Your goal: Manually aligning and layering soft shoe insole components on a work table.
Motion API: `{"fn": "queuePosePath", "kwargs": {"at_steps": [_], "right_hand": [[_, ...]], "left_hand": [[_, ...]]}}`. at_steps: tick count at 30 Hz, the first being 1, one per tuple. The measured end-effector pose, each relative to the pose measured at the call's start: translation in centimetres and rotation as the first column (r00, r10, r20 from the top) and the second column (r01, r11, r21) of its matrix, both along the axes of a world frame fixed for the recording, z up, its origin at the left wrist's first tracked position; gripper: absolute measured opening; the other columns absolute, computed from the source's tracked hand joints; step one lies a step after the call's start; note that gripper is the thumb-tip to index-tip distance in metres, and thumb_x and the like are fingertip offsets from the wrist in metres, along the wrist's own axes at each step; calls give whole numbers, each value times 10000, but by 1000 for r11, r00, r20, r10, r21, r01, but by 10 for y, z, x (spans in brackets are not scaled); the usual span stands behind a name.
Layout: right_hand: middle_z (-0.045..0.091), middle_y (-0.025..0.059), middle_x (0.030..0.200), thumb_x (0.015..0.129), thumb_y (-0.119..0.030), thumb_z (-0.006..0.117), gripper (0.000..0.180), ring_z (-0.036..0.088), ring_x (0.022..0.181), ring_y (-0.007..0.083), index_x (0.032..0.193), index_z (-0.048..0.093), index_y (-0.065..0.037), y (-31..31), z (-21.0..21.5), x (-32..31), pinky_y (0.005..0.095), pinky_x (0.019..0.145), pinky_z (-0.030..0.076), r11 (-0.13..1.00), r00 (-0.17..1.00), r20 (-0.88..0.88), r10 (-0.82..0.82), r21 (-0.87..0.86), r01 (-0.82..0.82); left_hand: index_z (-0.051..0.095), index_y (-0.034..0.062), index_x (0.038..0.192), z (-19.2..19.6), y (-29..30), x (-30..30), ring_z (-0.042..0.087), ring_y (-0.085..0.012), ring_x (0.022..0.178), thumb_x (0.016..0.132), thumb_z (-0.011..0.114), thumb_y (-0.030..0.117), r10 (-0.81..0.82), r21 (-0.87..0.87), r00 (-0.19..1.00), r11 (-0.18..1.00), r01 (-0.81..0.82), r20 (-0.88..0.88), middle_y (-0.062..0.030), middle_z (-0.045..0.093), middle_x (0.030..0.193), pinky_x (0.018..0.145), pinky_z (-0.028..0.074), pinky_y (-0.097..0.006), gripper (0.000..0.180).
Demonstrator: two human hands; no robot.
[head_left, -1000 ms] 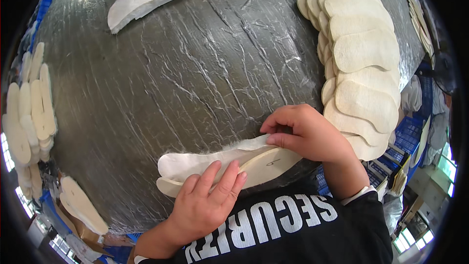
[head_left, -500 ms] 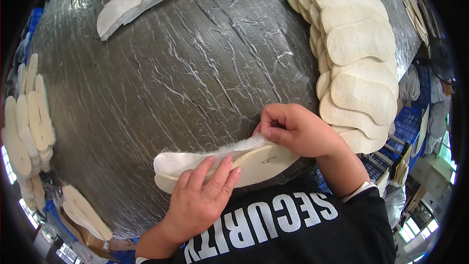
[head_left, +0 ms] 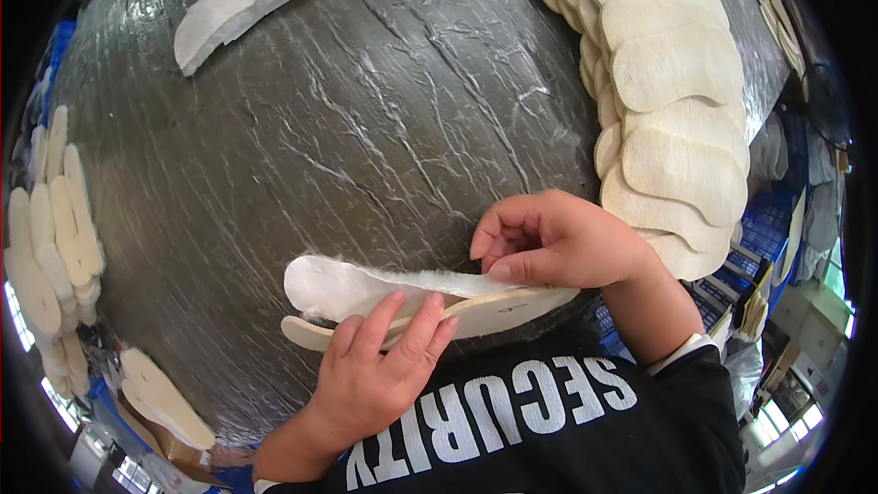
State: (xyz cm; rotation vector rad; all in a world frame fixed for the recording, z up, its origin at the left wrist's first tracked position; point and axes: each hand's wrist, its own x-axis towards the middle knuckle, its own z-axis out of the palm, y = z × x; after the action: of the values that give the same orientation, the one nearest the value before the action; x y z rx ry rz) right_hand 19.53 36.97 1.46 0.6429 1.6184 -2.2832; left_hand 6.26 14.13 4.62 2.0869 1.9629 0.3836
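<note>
Close to my body lies a white insole-shaped piece (head_left: 322, 289) with a fuzzy far edge. Along its near side runs a beige felt insole (head_left: 512, 312) with a small pen mark, its face tilted. At the left end the two stand apart, with a gap between. My left hand (head_left: 380, 361) rests its outstretched, slightly parted fingers over the middle of both pieces. Curled at the right end, my right hand (head_left: 553, 242) pinches the white piece's edge between thumb and fingers; the exact contact is partly hidden.
Overlapping beige insoles (head_left: 681, 160) form a long row on the right of the dark, wrinkled film-covered table (head_left: 384, 146). A white layered stack (head_left: 247, 0) lies at the far left. More insoles (head_left: 55, 229) line the left edge. Blue crates (head_left: 764, 229) stand beyond the right edge.
The beige insole has tipped, so less of its face shows. At the left end the white piece has parted from it. My right fingers have shifted slightly left; my left hand stays nearly in place.
</note>
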Motion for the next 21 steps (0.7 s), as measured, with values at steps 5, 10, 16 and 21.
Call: {"fn": "queuePosePath", "kwargs": {"at_steps": [5, 10, 16, 21], "right_hand": [[611, -16, 763, 875, -65, 672, 81, 534, 716, 53, 884, 620, -3, 6, 12, -9, 227, 639, 438, 965, 948, 189, 256, 6, -262], [577, 8, 716, 881, -69, 637, 76, 485, 683, 68, 847, 602, -11, 0, 8, -6, 257, 619, 419, 935, 964, 112, 242, 237, -262], [531, -5, 703, 919, -79, 581, 93, 444, 689, 71, 846, 565, -23, -2, 3, -3, 255, 616, 403, 972, 981, 110, 158, 160, -175], [502, -24, 700, 937, -82, 558, 110, 425, 684, 66, 840, 548, -33, -3, 2, -3, 251, 613, 397, 981, 981, 107, 160, 96, -171]], "left_hand": [[747, 148, 985, -3, 4, -2, 550, -224, 1065, 799, 739, 216, -18, 83, 997, 996, 24, -69, 30, 630, 1203, 710, 406, -296, 197], [745, 146, 984, -5, 5, -2, 548, -222, 1063, 794, 744, 222, -37, 111, 996, 993, 45, -76, 35, 633, 1196, 714, 402, -291, 205], [714, 108, 1079, -5, 3, -4, 517, -271, 1106, 780, 659, 134, -48, 60, 999, 997, 48, -4, -45, 596, 1260, 774, 435, -362, 305], [721, 140, 1075, -4, 7, -7, 525, -238, 1102, 810, 676, 170, -39, 11, 999, 999, 39, -7, -11, 596, 1278, 755, 415, -309, 270]]}}
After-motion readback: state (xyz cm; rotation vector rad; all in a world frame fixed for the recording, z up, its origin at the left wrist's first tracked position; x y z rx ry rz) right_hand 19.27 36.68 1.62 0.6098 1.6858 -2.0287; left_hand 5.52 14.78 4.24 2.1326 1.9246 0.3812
